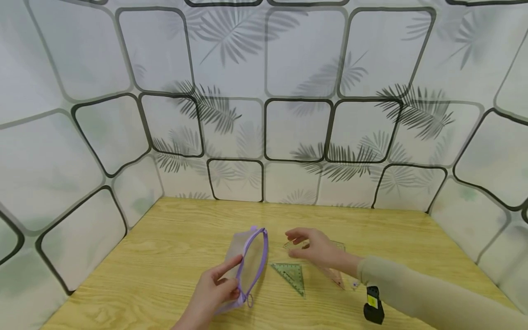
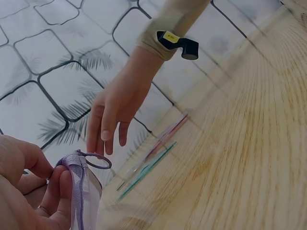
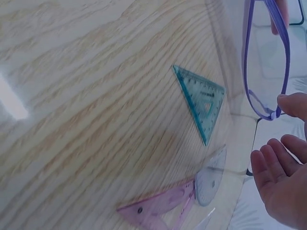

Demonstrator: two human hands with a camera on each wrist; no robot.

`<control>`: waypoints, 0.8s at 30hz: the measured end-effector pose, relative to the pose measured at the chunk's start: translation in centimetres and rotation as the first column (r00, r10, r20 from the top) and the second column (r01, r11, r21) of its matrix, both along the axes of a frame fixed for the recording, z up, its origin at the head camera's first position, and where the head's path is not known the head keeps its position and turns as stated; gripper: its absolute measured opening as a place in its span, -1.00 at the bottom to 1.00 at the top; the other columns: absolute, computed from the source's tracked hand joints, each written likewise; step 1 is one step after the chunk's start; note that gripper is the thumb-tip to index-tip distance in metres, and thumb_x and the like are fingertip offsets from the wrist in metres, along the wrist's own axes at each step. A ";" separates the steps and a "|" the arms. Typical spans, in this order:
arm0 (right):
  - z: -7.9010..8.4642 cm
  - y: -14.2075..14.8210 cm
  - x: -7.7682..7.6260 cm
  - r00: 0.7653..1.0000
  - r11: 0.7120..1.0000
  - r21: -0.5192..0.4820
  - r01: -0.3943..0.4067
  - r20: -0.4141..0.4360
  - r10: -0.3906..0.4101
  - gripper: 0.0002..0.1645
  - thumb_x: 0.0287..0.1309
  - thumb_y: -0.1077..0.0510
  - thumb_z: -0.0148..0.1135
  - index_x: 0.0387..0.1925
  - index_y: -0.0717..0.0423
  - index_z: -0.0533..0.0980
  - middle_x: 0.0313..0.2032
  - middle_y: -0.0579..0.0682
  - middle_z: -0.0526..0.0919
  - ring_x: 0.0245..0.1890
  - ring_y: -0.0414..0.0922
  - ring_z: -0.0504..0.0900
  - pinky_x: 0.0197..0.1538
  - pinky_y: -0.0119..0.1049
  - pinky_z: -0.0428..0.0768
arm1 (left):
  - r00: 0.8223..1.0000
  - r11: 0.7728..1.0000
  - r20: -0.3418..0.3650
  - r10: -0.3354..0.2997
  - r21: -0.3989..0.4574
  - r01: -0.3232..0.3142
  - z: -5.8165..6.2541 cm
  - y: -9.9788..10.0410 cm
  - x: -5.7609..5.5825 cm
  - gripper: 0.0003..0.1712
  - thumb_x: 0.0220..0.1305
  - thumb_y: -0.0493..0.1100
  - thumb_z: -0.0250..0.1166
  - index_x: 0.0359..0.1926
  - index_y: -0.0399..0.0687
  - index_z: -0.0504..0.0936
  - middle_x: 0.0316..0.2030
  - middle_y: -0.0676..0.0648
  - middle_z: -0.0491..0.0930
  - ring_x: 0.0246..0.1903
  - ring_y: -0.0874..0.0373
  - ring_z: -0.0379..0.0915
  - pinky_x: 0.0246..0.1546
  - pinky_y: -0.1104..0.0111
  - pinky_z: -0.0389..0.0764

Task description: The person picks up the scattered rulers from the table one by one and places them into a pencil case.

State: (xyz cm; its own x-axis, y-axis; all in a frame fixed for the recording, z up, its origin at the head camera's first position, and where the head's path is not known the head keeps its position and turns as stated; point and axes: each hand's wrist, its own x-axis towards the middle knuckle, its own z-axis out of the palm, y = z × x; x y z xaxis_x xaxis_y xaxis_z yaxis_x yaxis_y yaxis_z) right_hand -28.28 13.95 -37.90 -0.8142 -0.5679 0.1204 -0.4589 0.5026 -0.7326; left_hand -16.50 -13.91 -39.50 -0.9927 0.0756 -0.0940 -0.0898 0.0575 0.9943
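My left hand (image 1: 210, 289) pinches the near end of a translucent zip pouch (image 1: 236, 247) with purple edging. The pouch stands on its side, its unzipped mouth facing right. My right hand (image 1: 316, 248) hovers above the rulers, fingers loosely bent and holding nothing. In the right wrist view its thumb overlaps the pouch's purple rim. A green set square (image 1: 294, 277) lies flat between the pouch and the right hand. Partly under that hand in the head view are a pink set square (image 1: 336, 277) and a clear protractor (image 3: 211, 177).
The wood-grain table (image 1: 165, 256) ends at a patterned cloth backdrop (image 1: 293, 133) at the back and both sides. A black wrist camera (image 1: 373, 305) with a yellow label hangs below the right sleeve (image 1: 408, 286). A purple ring (image 2: 98, 161) dangles at the pouch's near end.
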 end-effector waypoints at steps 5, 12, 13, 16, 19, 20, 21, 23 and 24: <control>0.2 1.0 0.0 1.000 1.000 0.017 -0.001 0.005 0.001 -0.39 0.25 0.05 0.31 0.27 0.15 0.43 0.17 0.26 0.54 0.14 0.21 0.53 -0.03 -0.33 0.64 | 1.000 1.000 0.017 0.010 -0.003 -0.010 0.1 0.1 0.0 -0.23 0.11 -0.38 0.15 0.42 -0.16 0.32 -0.51 0.03 0.47 -0.51 0.33 0.45 -0.39 0.55 0.59; -0.1 2.2 -0.2 0.999 1.000 0.030 0.010 -0.033 -0.009 -0.36 0.21 0.03 0.34 0.27 0.16 0.44 0.16 0.27 0.54 0.13 0.22 0.54 -0.07 -0.42 0.63 | 0.999 0.999 0.033 0.028 -0.016 -0.028 0.1 0.0 0.0 -0.24 0.11 -0.38 0.15 0.41 -0.14 0.34 -0.51 0.02 0.47 -0.51 0.31 0.44 -0.41 0.55 0.58; -0.1 2.4 -0.2 0.999 0.999 0.033 0.014 -0.040 -0.012 -0.36 0.21 0.01 0.35 0.27 0.16 0.44 0.16 0.27 0.54 0.13 0.21 0.54 -0.07 -0.41 0.63 | 0.999 1.000 0.034 0.028 -0.014 -0.027 0.0 0.0 0.0 -0.24 0.11 -0.38 0.15 0.41 -0.14 0.34 -0.52 0.02 0.47 -0.51 0.31 0.44 -0.41 0.54 0.58; -0.2 2.9 -0.3 0.997 0.998 0.057 0.032 -0.076 -0.027 -0.35 0.20 -0.02 0.35 0.26 0.12 0.44 0.16 0.25 0.55 0.12 0.18 0.55 -0.07 -0.38 0.63 | 0.999 1.000 0.031 0.021 -0.003 -0.021 0.1 -0.1 0.0 -0.24 0.11 -0.38 0.15 0.41 -0.15 0.34 -0.52 0.04 0.44 -0.51 0.32 0.43 -0.40 0.54 0.59; -0.3 3.2 -0.5 0.994 0.996 0.081 0.046 -0.100 -0.038 -0.35 0.20 -0.04 0.35 0.26 0.11 0.45 0.16 0.23 0.56 0.11 0.15 0.55 -0.05 -0.30 0.63 | 0.999 1.000 0.036 0.004 0.006 -0.004 0.1 -0.1 -0.1 -0.24 0.11 -0.37 0.15 0.41 -0.17 0.33 -0.49 0.04 0.44 -0.50 0.32 0.43 -0.39 0.54 0.60; -0.3 3.3 -0.5 0.993 0.995 0.088 0.050 -0.107 -0.041 -0.36 0.20 -0.03 0.35 0.26 0.11 0.45 0.15 0.22 0.56 0.11 0.14 0.55 -0.05 -0.26 0.64 | 0.999 1.000 0.039 -0.001 0.007 0.001 0.1 -0.2 -0.1 -0.24 0.11 -0.37 0.15 0.41 -0.17 0.33 -0.48 0.04 0.45 -0.50 0.32 0.43 -0.39 0.54 0.60; -0.4 3.3 -0.6 0.993 0.994 0.092 0.053 -0.113 -0.042 -0.36 0.20 -0.02 0.35 0.26 0.12 0.45 0.15 0.22 0.56 0.11 0.14 0.55 -0.04 -0.22 0.64 | 0.999 1.000 0.042 -0.005 0.007 0.005 0.1 -0.2 -0.1 -0.24 0.12 -0.37 0.15 0.41 -0.18 0.32 -0.47 0.03 0.46 -0.49 0.31 0.43 -0.39 0.54 0.60; -0.6 3.4 -0.7 0.992 0.993 0.099 0.058 -0.121 -0.046 -0.36 0.20 -0.01 0.35 0.25 0.14 0.45 0.14 0.22 0.57 0.10 0.14 0.56 -0.03 -0.12 0.65 | 0.999 1.000 0.049 -0.009 0.010 0.009 0.0 -0.3 -0.1 -0.24 0.12 -0.37 0.15 0.42 -0.18 0.32 -0.45 0.03 0.47 -0.49 0.31 0.43 -0.39 0.54 0.60; -0.6 3.4 -0.7 0.991 0.993 0.104 0.061 -0.126 -0.048 -0.36 0.20 0.00 0.35 0.25 0.15 0.45 0.14 0.22 0.57 0.09 0.14 0.56 -0.03 -0.07 0.65 | 0.999 1.000 0.048 -0.008 0.011 0.007 -0.1 -0.3 -0.1 -0.24 0.12 -0.37 0.15 0.42 -0.18 0.32 -0.45 0.03 0.48 -0.49 0.31 0.43 -0.40 0.54 0.59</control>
